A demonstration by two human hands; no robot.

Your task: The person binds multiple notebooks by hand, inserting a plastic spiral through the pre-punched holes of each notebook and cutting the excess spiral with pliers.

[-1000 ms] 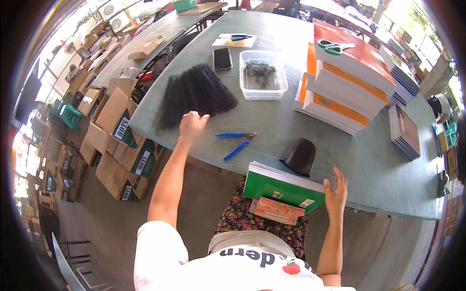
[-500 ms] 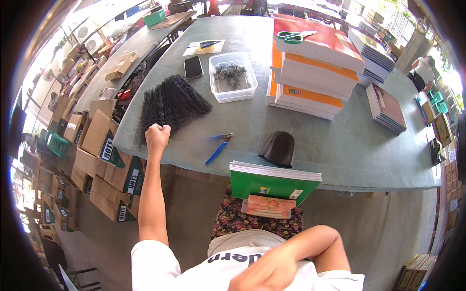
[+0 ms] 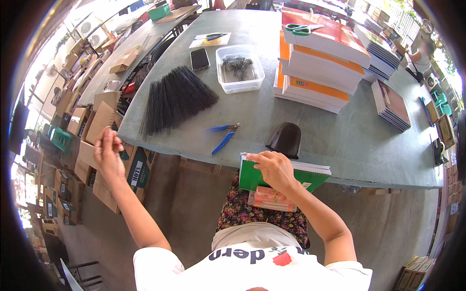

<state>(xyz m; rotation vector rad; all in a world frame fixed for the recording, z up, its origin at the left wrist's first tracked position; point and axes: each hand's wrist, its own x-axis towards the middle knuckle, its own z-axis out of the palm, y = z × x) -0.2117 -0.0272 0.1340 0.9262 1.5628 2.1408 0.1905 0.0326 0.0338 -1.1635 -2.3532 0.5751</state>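
My left hand (image 3: 108,151) is off the table's left corner, its fingers pinched on a thin black binding coil (image 3: 113,118) that shows faintly above the fingertips. A fan of similar black coils (image 3: 179,97) lies on the table to its right. My right hand (image 3: 275,169) grips the upper left edge of a green-covered notebook (image 3: 250,178), which leans against the table edge above my lap. A peach-coloured packet (image 3: 272,200) sits under the notebook. Blue-handled cutters (image 3: 224,139) lie on the table, left of a dark brown curved piece (image 3: 285,139).
On the table (image 3: 194,140) stand a clear tub (image 3: 239,86) with short coil pieces, a phone (image 3: 199,58) and a tall book stack (image 3: 318,72) topped by green-handled scissors (image 3: 302,29). More books (image 3: 391,104) lie right. Cardboard boxes (image 3: 138,167) crowd the left. Another person (image 3: 421,60) is at the far right.
My left hand has left the coil fan and swung left, off the table, with a coil. My right hand has moved from my chest to the notebook's top edge.
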